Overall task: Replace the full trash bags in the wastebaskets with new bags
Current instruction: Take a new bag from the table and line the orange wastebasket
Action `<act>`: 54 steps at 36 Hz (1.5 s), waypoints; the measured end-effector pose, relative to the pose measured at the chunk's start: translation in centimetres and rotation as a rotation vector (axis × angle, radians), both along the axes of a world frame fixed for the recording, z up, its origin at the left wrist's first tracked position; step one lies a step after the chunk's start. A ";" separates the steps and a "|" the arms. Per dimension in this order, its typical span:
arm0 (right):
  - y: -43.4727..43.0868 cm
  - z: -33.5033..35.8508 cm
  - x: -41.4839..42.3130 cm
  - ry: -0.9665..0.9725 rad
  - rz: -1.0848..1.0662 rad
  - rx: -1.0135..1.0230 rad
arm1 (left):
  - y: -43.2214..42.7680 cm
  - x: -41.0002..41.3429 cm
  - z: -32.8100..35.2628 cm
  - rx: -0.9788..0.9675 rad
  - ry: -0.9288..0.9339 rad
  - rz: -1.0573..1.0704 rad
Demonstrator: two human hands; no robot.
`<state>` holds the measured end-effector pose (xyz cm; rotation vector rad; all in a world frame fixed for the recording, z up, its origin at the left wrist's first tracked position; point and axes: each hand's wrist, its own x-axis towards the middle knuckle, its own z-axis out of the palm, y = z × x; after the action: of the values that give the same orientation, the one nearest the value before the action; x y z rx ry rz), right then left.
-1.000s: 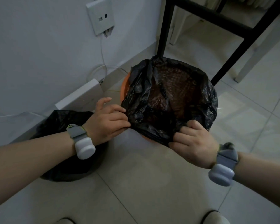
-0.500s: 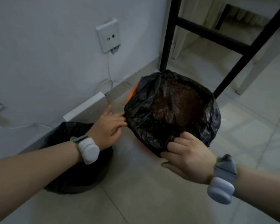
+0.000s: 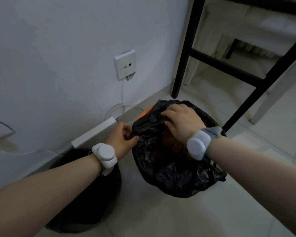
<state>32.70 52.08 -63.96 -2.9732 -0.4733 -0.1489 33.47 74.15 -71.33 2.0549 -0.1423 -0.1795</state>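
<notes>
A crinkled black plastic trash bag point(image 3: 176, 170) lines a round orange wastebasket point(image 3: 147, 111), of which only a sliver of rim shows at the far left. The basket stands on the pale tiled floor point(image 3: 161, 216) close to the white wall, beside the foot of a black metal frame leg point(image 3: 182, 53). The bag's film drapes loosely over the basket's sides and bunches in glossy folds at the near edge.

The left hand point(image 3: 122, 138) reaches in from the left and pinches the bag's left edge between thumb and fingertips. The right hand point(image 3: 182, 121) lies palm down over the far side of the opening, its fingers curled onto a gathered fold of the film. Each wrist carries a white rounded wrist device point(image 3: 105, 154).

Inside the bag's mouth a reddish-brown patch point(image 3: 172, 142) shows between the hands; what it is cannot be told. To the lower left, partly under the left forearm, sits a second dark bulging bag point(image 3: 91, 199) on the floor, just beside a flat white panel point(image 3: 94, 132) lying along the wall's foot. A white wall socket plate point(image 3: 125, 66) with a thin white cable point(image 3: 122, 93) hangs above it.
</notes>
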 end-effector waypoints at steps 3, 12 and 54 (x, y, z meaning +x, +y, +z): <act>0.5 -0.4 3.1 0.018 -0.072 -0.013 | 0.1 0.5 0.2 0.010 0.033 -0.051; 0.5 -1.7 5.0 0.148 -0.028 -0.058 | 0.9 2.3 1.3 0.149 0.139 -0.168; -10.3 -4.1 0.2 0.390 -0.438 0.712 | -4.6 5.1 2.6 0.405 -0.178 -0.358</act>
<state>32.93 41.81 -68.06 -2.2671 0.2425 0.1861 38.52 69.56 -68.76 2.4340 -0.6306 -0.2621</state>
